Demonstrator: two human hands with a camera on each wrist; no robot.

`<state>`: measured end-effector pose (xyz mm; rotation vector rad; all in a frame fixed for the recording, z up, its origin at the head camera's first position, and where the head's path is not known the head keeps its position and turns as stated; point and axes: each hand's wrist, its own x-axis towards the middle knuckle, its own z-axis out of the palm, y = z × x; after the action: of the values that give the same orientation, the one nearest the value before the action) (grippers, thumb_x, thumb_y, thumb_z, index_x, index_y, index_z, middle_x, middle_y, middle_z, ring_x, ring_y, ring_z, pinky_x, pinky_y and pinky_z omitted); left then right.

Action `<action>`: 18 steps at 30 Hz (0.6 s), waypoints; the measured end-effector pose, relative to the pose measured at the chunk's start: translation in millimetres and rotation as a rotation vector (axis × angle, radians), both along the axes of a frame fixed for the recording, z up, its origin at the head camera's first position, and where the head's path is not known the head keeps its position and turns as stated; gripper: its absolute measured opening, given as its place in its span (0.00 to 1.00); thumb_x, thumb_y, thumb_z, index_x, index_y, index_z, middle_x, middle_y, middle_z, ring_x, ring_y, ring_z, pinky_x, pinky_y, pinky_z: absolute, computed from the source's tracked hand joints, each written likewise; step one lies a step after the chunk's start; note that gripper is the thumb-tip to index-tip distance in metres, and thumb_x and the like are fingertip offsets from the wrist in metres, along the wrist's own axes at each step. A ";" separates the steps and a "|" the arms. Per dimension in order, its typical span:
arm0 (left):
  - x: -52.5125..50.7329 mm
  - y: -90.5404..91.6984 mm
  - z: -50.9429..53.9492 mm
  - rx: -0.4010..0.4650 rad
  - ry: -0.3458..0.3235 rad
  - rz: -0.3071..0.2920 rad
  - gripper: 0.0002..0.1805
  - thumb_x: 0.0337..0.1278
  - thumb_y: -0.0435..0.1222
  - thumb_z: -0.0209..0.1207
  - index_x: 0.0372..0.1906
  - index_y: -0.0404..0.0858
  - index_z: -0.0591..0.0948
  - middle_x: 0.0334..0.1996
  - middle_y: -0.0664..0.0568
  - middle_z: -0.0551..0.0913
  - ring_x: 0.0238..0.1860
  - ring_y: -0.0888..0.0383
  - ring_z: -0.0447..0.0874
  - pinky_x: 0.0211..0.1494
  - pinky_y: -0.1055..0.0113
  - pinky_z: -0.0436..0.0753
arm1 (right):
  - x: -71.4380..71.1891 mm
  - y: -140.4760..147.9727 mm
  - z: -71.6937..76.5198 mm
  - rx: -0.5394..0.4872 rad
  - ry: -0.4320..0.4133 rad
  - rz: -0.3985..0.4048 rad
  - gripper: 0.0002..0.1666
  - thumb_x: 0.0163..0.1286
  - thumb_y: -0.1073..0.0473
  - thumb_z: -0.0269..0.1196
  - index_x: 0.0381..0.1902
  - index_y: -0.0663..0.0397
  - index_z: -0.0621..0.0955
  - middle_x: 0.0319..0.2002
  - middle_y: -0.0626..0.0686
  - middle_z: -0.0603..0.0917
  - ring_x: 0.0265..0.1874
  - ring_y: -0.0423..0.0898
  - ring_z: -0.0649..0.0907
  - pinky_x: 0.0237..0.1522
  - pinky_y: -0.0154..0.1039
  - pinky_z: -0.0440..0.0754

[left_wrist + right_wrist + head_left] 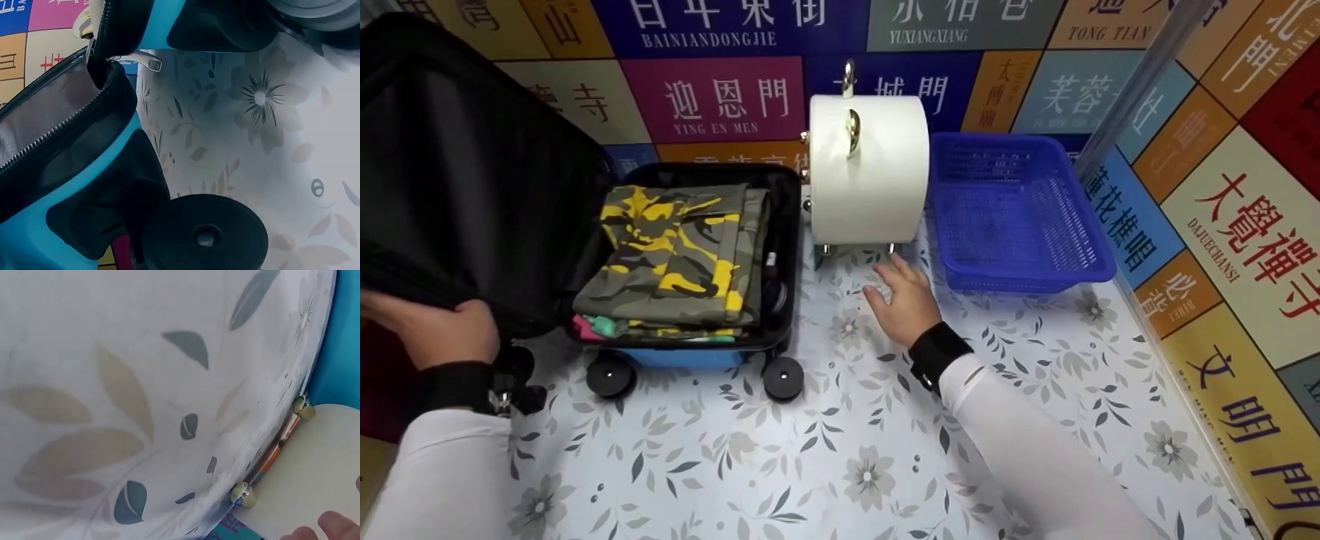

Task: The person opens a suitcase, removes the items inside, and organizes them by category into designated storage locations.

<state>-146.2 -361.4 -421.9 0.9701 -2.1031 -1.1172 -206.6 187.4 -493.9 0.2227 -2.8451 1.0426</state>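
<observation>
A suitcase with blue sides stands open on the floral surface, its black-lined lid (487, 187) swung out to the left. My left hand (446, 337) grips the lid's lower edge; its fingers are partly hidden, and the left wrist view shows the zipped rim (67, 121) but no hand. Inside the suitcase lies a folded camouflage garment (682, 255) in grey and yellow. My right hand (907, 300), fingers spread and holding nothing, hovers by the front foot of a white round case (870, 172) with gold fittings. In the right wrist view, fingertips (337, 526) appear before that case.
Right of the white case sits a blue plastic basket (997, 277). Black wheels (784, 377) stick out from the suitcase's near side. Panels with Chinese lettering (712, 97) form the back wall and another wall on the right. A clear post (1140, 90) stands in the corner.
</observation>
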 end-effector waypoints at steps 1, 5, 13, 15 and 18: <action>0.3 -2.4 -1.0 0.013 -0.005 -0.002 0.54 0.63 0.32 0.46 0.86 0.43 0.28 0.86 0.57 0.26 0.71 0.54 0.66 0.64 0.69 0.67 | -0.1 0.4 -0.1 0.003 0.002 -0.003 0.30 0.77 0.46 0.63 0.71 0.54 0.79 0.80 0.65 0.65 0.78 0.73 0.64 0.80 0.66 0.59; 2.9 -11.2 -4.5 0.096 -0.018 0.000 0.55 0.63 0.31 0.47 0.85 0.47 0.27 0.86 0.59 0.26 0.72 0.58 0.62 0.67 0.72 0.65 | 0.1 0.8 0.8 -0.006 -0.004 -0.015 0.32 0.77 0.45 0.63 0.72 0.52 0.79 0.82 0.64 0.63 0.79 0.72 0.61 0.80 0.67 0.58; 5.9 -17.4 -6.6 0.167 -0.057 -0.012 0.57 0.63 0.32 0.49 0.84 0.48 0.23 0.86 0.61 0.26 0.71 0.59 0.61 0.70 0.74 0.63 | 0.2 2.2 3.0 -0.040 -0.018 -0.034 0.32 0.77 0.44 0.63 0.73 0.51 0.78 0.83 0.63 0.60 0.81 0.70 0.57 0.81 0.69 0.54; 6.7 -12.5 -5.9 0.148 -0.031 -0.019 0.57 0.63 0.31 0.48 0.84 0.47 0.23 0.85 0.62 0.25 0.71 0.60 0.61 0.69 0.74 0.63 | 0.0 2.6 2.7 -0.036 -0.023 -0.036 0.32 0.77 0.44 0.63 0.74 0.51 0.78 0.83 0.63 0.60 0.81 0.70 0.57 0.81 0.68 0.53; 8.1 -0.1 -3.3 0.104 0.044 -0.042 0.56 0.62 0.29 0.47 0.84 0.43 0.22 0.85 0.59 0.23 0.75 0.65 0.55 0.70 0.79 0.58 | 0.2 3.3 2.0 -0.029 -0.024 -0.039 0.33 0.77 0.45 0.62 0.74 0.52 0.77 0.82 0.64 0.61 0.81 0.71 0.57 0.81 0.69 0.53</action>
<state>-138.1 -361.5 -425.2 0.9442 -2.0557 -1.2689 -206.4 190.7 -491.9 0.1532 -2.8417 1.0855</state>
